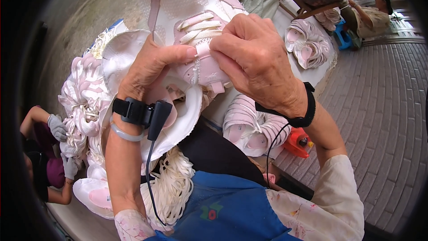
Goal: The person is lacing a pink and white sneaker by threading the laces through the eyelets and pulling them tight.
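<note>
A pink and white shoe upper (207, 73) lies before me, with a flat cream shoelace (197, 27) threaded in several rows across its front. My left hand (156, 58) is closed on the upper from the left, its thumb pressing beside a small white loop on the tongue. From the other side, the bent fingers of my right hand (256, 53) pinch close to that loop. They seem to grip the lace, though its end is hidden behind the fingers. A wide white part of the upper spreads out behind and below my left wrist.
Loose cream laces (171, 187) rest in a bundle by my lap. Stacked pink and white uppers (84, 93) stand at left, others (254, 127) right of my legs and at the far right. A red container (298, 142) sits on the brick floor (374, 129). A gloved co-worker (57, 127) handles uppers at left.
</note>
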Demonstrator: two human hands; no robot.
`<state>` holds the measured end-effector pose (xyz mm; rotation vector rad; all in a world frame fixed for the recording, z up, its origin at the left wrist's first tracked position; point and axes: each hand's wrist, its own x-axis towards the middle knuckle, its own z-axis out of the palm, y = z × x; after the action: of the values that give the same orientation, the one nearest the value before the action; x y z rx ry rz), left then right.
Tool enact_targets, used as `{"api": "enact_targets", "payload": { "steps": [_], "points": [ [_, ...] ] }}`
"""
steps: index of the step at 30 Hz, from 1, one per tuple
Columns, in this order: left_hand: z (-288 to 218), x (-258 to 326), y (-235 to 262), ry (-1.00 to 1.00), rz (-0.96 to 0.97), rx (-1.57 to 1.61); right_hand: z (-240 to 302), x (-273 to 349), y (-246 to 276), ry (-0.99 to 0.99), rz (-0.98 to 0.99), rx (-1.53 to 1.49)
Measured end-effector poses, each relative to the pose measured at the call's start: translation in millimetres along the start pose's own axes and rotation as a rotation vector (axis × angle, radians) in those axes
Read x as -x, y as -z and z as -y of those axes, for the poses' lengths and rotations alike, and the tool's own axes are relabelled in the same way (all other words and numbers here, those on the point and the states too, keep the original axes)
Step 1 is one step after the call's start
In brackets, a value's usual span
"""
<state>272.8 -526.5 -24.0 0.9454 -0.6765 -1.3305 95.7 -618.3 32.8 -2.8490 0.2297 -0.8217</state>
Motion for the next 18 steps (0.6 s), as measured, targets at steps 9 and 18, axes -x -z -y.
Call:
{"api": "enact_targets", "payload": {
  "steps": [9,18],
  "points": [
    [1,-3,16,0.060,-0.010,-0.029,-1,-2,-18,0.175,-0.115,0.152],
    [1,-3,7,0.034,0.006,0.015,12,-13,-14,0.208,-0.001,0.335]
  ]
}}
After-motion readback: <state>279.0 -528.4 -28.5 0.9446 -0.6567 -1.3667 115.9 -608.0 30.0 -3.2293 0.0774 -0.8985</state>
